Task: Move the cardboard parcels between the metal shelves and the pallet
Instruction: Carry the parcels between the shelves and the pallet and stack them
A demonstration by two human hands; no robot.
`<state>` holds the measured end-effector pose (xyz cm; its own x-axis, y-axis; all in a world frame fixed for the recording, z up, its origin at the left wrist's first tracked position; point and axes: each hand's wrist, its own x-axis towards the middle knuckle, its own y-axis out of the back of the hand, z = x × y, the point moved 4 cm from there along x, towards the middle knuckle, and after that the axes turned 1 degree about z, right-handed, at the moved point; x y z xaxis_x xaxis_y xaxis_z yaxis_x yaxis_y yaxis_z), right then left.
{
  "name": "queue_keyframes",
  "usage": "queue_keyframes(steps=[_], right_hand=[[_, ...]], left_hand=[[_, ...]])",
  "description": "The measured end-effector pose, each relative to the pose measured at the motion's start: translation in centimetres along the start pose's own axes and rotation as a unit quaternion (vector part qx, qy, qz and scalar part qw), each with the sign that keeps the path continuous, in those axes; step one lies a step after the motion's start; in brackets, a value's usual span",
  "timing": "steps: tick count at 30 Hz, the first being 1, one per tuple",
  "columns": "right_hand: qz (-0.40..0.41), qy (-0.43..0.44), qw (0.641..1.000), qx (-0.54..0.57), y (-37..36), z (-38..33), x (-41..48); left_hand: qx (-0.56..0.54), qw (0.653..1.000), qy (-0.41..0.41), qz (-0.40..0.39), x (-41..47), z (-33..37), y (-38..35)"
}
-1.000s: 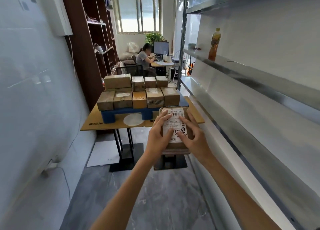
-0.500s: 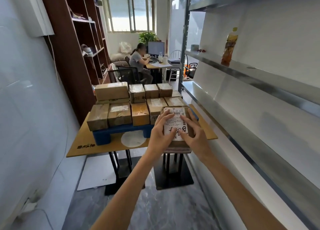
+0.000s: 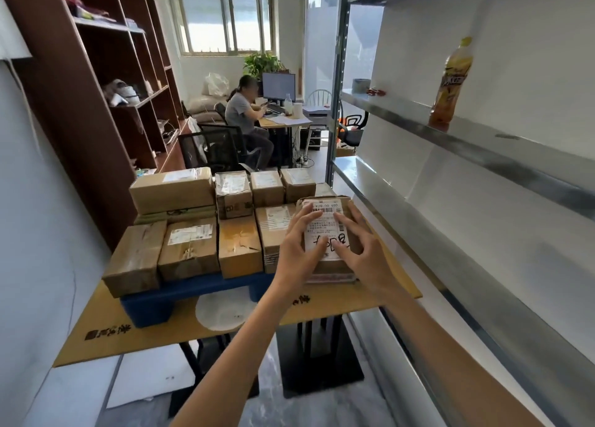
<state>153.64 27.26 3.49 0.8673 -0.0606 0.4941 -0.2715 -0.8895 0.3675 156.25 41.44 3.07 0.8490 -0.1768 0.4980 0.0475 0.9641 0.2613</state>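
Note:
A small cardboard parcel (image 3: 324,225) with a white barcode label is held between both my hands at the front right corner of the blue pallet (image 3: 180,293). My left hand (image 3: 297,249) grips its left side and my right hand (image 3: 363,252) its right side, with the fingers of both curled over the top. Whether the parcel rests on the pallet is hidden by my hands. Several other parcels (image 3: 190,248) stand in rows on the pallet. The metal shelves (image 3: 450,130) run along my right.
The pallet sits on a cardboard-covered table (image 3: 154,333) on black stands. A drink bottle (image 3: 450,85) stands on the upper metal shelf. A brown bookcase (image 3: 96,104) lines the left wall. A person (image 3: 244,111) sits at a desk further back.
I have walked closer to the table. Both hands have carried the labelled parcel forward, from in front of the table to the pallet's front right corner.

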Motion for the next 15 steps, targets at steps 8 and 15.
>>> queue_keyframes(steps=[8,15], right_hand=[[-0.016,-0.008,1.0,0.0,0.5,9.1,13.3],[-0.002,-0.029,1.0,-0.004,-0.9,14.8,21.0]], left_hand=[[-0.01,1.0,0.009,0.008,13.3,-7.6,-4.2],[-0.022,0.999,0.04,0.02,21.3,-13.1,-6.1]])
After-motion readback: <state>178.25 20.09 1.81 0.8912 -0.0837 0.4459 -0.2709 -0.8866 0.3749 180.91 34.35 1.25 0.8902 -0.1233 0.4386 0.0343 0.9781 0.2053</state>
